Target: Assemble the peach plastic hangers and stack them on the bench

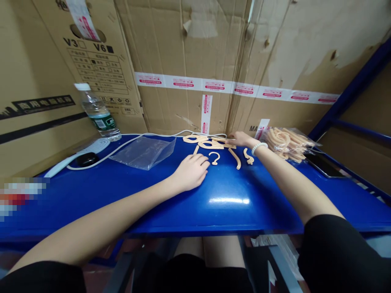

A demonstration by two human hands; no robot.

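Blue tabletop (146, 199), cardboard cartons (189, 49) stood along its far edge. Upper left of frame: water bottle (98, 114) upright, a white power strip (91, 147) just below it with a small black case (86, 158) beside, cord running right. Left of centre: empty clear plastic bag (143, 151) lay flat. Centre: left hand (191, 171) rested palm-down on the tabletop, grip loosely spread and holding nothing, fingertips just beside a single beige hooked piece (214, 157). Above that, a loose heap of beige pieces (207, 142) lay at upper centre. Right hand (241, 139), white bead bracelet (259, 147) at the wrist, reached onto the heap's right edge, fingers touching pieces; could not tell whether its grip pinched one. Right: a clear bag full of beige pieces (287, 142), then a dark phone (324, 165) lying flat.
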